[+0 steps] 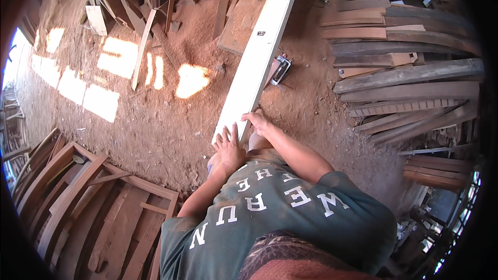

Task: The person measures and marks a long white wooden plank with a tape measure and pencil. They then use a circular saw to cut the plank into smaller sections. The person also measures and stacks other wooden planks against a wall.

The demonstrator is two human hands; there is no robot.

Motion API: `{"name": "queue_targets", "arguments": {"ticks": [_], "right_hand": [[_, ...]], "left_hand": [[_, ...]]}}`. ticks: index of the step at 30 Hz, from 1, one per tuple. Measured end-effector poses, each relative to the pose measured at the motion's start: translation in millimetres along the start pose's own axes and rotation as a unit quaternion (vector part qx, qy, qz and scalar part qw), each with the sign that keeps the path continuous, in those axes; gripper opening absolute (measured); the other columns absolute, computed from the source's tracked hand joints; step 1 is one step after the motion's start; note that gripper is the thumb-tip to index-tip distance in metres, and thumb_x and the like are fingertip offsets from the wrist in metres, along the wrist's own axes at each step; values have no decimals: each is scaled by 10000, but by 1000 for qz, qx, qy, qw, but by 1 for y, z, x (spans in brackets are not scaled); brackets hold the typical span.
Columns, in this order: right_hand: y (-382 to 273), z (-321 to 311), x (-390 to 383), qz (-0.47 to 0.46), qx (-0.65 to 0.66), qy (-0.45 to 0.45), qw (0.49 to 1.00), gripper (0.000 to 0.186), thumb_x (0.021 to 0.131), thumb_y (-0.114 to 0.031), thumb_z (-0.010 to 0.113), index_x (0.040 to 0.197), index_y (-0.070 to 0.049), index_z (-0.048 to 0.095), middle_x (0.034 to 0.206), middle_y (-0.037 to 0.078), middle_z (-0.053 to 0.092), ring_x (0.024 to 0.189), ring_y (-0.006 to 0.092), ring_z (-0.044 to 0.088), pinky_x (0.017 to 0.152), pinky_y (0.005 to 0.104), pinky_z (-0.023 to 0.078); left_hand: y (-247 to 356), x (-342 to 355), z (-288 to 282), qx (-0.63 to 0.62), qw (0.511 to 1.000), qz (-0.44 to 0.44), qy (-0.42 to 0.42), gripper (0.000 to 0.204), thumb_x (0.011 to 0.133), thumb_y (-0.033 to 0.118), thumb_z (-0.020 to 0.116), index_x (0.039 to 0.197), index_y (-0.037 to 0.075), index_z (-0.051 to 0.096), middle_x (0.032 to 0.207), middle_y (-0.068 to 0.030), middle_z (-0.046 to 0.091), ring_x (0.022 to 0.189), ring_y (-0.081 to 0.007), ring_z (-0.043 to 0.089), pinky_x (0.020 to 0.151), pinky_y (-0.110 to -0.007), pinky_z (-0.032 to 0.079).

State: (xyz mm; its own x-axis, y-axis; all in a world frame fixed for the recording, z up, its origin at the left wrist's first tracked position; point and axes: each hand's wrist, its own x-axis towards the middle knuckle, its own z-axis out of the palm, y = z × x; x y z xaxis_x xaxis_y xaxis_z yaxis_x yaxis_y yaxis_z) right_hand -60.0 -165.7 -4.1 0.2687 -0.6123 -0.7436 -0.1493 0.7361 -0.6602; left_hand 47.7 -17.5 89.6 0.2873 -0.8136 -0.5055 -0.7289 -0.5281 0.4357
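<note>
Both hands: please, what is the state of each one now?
Left hand: open, fingers spread on the pale board.
Right hand: at the board's right edge; whether closed cannot be told.

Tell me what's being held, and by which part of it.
The long white board: the right hand holds its right edge close to the near end; the left hand rests spread on top there.

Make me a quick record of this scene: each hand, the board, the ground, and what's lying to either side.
Left hand: spread on the near end of the long pale board
Right hand: at the board's right edge, near the same end
Board: stretches away from the person
Ground: brown, dusty, with bright light patches at left
Lower left: wooden frame
Right side: stacked planks
</note>
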Motion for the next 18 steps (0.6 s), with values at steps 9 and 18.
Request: {"name": "queue_targets", "arguments": {"ticks": [9,18], "right_hand": [[-44,25,-30,-27,-81,3,996,390,730,-155,808,1024,92,742,1016,153,760,929,240,719,814,347,565],[-67,66,-27,-65,-324,4,944,760,854,-435,822,1353,86,584,1226,213,722,1112,290,705,934,371,570]], "left_hand": [[-12,8,-6,-50,996,28,68,1087,691,214,826,1641,136,304,1562,-282,384,1418,-524,383,1174,-616,343],[-80,40,-41,-396,917,13,-40,972,640,103,827,1543,85,465,1362,-248,635,1265,-410,631,1068,-455,522]]}}
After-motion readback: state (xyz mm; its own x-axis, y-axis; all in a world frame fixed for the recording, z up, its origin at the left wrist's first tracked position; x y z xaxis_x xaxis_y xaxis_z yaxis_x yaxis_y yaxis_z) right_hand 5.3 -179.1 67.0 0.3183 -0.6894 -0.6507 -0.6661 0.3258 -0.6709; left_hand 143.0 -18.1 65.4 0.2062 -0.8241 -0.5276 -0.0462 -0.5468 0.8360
